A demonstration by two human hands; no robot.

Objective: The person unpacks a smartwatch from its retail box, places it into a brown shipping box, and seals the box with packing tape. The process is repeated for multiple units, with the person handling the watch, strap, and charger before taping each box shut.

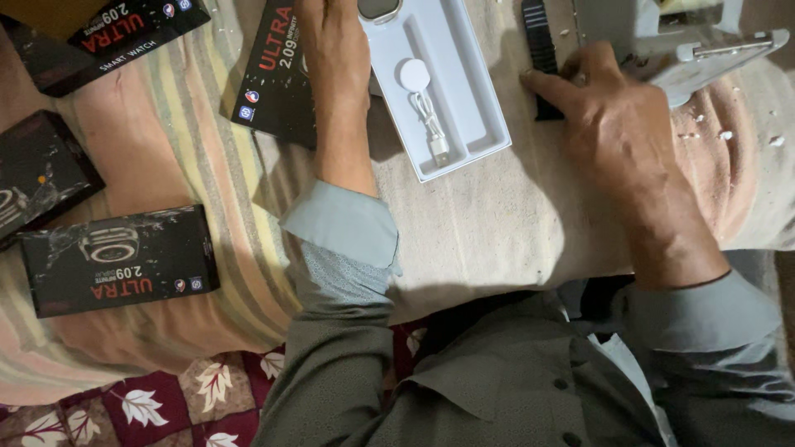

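My left hand [333, 58] lies flat over a black product box [269, 79], beside the left rim of a white plastic tray [476, 124]; its fingertips run out of view at the top edge. The tray holds a round white charger puck with a coiled cable [421, 93], and a watch body [379, 8] sits at its top end. My right hand [617, 124] rests on the lower end of a black watch strap [540, 41], index finger stretched along it and the other fingers curled over it.
Everything lies on a striped cloth [207, 149]. Three more black product boxes sit at the left [120, 261], [37, 178], [112, 33]. A grey-white plastic insert [687, 41] lies at the top right, with white crumbs scattered near it. A floral fabric [166, 406] shows at the bottom left.
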